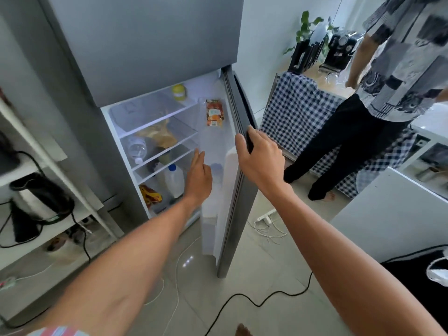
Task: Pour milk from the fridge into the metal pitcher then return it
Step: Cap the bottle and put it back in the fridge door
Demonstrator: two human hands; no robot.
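**Fridge door held open, left hand reaching toward the milk**

The milk bottle [174, 181] stands upright on a lower shelf inside the fridge [145, 52], a little left of the frame's centre. It is a pale, translucent white plastic bottle with a blue cap, its sides slightly blurred. A second blue-capped white container [216, 171] sits just right of it in the door's shelf, partly hidden behind the left hand.

The left hand [198, 177] reaches in from the lower left of the frame, arm stretched long, fingers straight and together, pointing up and into the fridge interior. It holds nothing and sits just right of the milk bottle; whether it touches it cannot be told.

The right hand [260, 157] comes in from the lower right, its fingers curled over the edge of the open fridge door [238, 190] with the thumb on the inner side, gripping it near the middle of the frame.

In the upper right of the frame another person [388, 93] in a patterned shirt and dark trousers stands by a checked cloth [298, 110]. A kettle [40, 200] rests on a shelf at the left edge.
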